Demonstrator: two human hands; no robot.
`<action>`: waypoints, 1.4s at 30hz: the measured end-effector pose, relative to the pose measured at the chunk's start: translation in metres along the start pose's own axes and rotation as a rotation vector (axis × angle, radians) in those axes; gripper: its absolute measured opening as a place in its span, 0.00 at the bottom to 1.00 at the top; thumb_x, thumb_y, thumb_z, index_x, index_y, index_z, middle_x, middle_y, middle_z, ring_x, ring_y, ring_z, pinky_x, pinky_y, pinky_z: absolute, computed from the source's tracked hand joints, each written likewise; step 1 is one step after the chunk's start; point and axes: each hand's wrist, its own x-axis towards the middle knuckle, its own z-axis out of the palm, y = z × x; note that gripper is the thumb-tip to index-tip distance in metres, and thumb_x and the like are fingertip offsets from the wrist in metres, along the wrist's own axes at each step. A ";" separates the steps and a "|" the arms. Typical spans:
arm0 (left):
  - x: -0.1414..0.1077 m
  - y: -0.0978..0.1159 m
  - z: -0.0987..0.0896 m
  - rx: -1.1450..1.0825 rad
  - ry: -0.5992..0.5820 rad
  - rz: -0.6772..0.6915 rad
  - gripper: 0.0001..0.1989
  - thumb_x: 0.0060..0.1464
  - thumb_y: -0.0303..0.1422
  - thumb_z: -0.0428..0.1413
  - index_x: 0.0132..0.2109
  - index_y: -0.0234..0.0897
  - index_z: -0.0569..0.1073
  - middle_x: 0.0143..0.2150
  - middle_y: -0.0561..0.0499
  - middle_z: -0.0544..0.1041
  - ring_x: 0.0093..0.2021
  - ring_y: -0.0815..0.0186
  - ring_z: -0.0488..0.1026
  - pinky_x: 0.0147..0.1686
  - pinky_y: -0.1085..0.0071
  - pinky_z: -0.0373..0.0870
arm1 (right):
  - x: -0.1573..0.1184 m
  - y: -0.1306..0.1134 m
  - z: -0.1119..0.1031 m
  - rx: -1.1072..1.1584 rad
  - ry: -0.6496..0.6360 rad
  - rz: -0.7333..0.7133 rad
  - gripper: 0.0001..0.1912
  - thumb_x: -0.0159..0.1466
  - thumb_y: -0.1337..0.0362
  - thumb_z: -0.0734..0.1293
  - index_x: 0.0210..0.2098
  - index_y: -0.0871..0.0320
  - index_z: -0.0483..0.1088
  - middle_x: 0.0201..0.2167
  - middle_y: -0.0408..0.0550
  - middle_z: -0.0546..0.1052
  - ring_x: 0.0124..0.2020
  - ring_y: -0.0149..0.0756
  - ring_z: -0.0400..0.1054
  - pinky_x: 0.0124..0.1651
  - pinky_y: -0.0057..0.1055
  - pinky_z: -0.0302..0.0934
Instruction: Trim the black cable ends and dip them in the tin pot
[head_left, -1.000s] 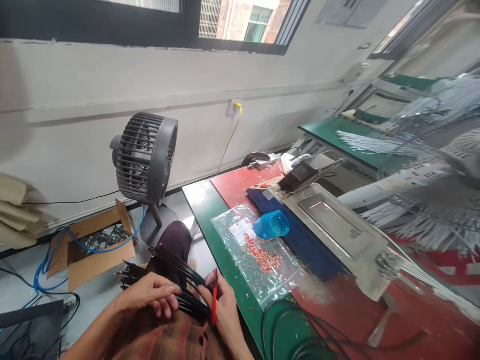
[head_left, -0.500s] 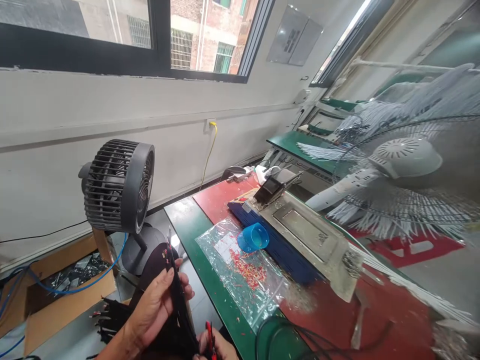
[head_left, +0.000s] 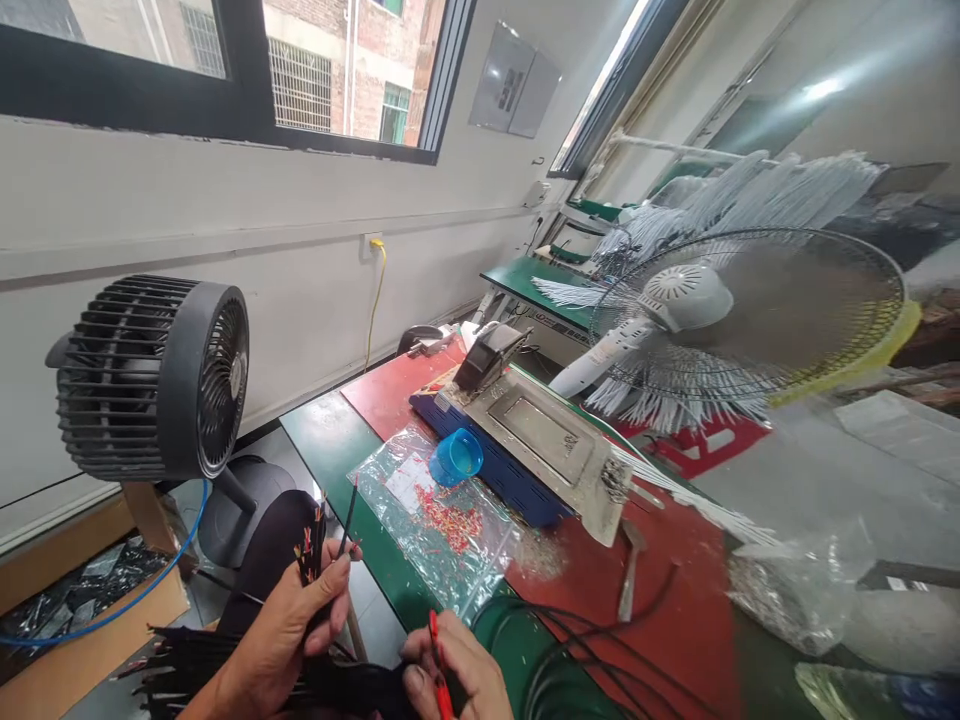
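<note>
My left hand [head_left: 296,620] is closed around a bunch of thin black cables [head_left: 311,545], whose ends show red and pale inner wires. One cable [head_left: 351,515] sticks up apart from the bunch, by the thumb. At the table's near edge, my right hand [head_left: 472,665] grips small red-handled cutters [head_left: 439,660]; their jaws cannot be made out. More black cables [head_left: 187,665] lie across my lap under the left forearm, their tips pointing left.
Red and yellow scraps [head_left: 454,520] lie on a clear plastic bag [head_left: 390,480], beside a blue cup [head_left: 456,457] and a blue-sided machine [head_left: 502,460]. Coiled black cable [head_left: 555,640] rests at the table's front. Fans stand left [head_left: 157,380] and right [head_left: 686,300].
The view has swung right. My left hand has tilted the cable bunch, and one cable now stands apart from it. My right hand with the cutters has come up farther into view.
</note>
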 end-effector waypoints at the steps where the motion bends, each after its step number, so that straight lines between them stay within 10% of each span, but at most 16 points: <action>1: -0.001 0.000 0.003 0.002 -0.002 -0.008 0.13 0.51 0.43 0.56 0.29 0.38 0.70 0.16 0.58 0.63 0.14 0.77 0.44 0.17 0.74 0.41 | 0.003 -0.004 -0.003 -0.014 -0.001 -0.007 0.19 0.59 0.48 0.61 0.27 0.55 0.73 0.21 0.45 0.67 0.22 0.34 0.62 0.25 0.29 0.53; 11: 0.001 -0.003 0.026 0.133 -0.022 -0.021 0.14 0.46 0.42 0.60 0.31 0.36 0.73 0.22 0.52 0.69 0.18 0.75 0.52 0.19 0.72 0.41 | 0.003 -0.008 -0.025 -0.146 -0.149 0.043 0.08 0.56 0.60 0.67 0.25 0.56 0.70 0.23 0.43 0.68 0.26 0.32 0.64 0.27 0.25 0.53; 42: 0.027 -0.033 0.047 0.513 0.014 0.150 0.11 0.49 0.39 0.58 0.30 0.35 0.73 0.20 0.56 0.67 0.22 0.70 0.59 0.22 0.73 0.55 | 0.004 0.012 -0.026 -0.365 -0.109 0.149 0.23 0.61 0.51 0.59 0.17 0.60 0.57 0.17 0.42 0.62 0.20 0.26 0.55 0.24 0.26 0.39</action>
